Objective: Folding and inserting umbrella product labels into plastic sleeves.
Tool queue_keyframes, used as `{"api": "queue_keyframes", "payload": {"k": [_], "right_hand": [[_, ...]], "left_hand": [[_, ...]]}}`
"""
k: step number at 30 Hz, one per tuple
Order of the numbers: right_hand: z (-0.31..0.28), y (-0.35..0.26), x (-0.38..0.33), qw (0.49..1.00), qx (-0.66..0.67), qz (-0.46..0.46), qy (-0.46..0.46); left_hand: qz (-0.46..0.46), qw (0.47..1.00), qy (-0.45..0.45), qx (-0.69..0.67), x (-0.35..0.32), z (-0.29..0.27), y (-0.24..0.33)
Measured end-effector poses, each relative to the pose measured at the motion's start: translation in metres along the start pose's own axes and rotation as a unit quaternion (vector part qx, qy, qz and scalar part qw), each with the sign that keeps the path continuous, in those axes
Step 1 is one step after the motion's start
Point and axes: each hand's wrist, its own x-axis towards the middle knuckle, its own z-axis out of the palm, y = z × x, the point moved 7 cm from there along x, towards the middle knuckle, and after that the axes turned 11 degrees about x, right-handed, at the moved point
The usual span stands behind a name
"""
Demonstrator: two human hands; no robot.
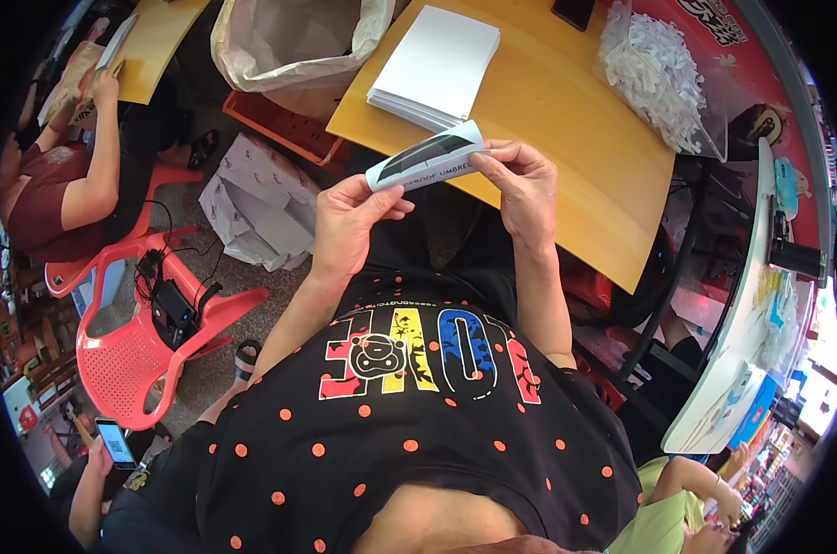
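Between both hands, above my lap, I hold a curled printed paper (pixel 425 161). It is pale blue with a dark picture and a line of print along its lower edge. My left hand (pixel 346 226) pinches its left end between thumb and fingers. At the other end, the thumb and fingers of my right hand (pixel 529 192) are closed on its right edge. Just beyond the paper, a stack of white sheets (pixel 441 63) lies on the yellow wooden table (pixel 552 120).
A clear bag of white paper scraps (pixel 656 78) rests at the table's right. Left of the table stand a large open sack (pixel 298 78), an orange crate (pixel 284 129) and a red plastic chair (pixel 123 365) with a black device. Other people sit or stand nearby.
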Motion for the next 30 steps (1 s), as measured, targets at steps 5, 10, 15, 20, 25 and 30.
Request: {"api": "queue_keyframes", "payload": {"k": [5,10,15,20,25,30], "right_hand": [[0.001,0.003,0.003,1.000,-0.005,0.013,-0.004],[0.002,0.007,0.008,0.998,0.019,0.054,-0.004],[0.002,0.014,0.010,0.996,0.022,0.087,-0.018],[0.001,0.016,0.011,0.996,0.019,0.084,-0.016],[-0.002,0.018,0.011,0.997,0.016,0.079,-0.005],[-0.004,0.022,0.011,0.996,0.015,0.086,-0.009]], "left_hand": [[-0.011,1.000,0.025,0.011,0.000,-0.003,0.000],[-0.029,0.999,0.023,0.007,0.000,-0.004,-0.003],[-0.039,0.999,0.013,-0.014,0.000,-0.005,-0.006],[-0.056,0.997,0.002,-0.062,0.001,-0.002,-0.007],[-0.041,0.997,0.006,-0.065,0.004,-0.003,-0.013],[-0.036,0.998,0.014,-0.058,0.004,-0.002,-0.012]]}}
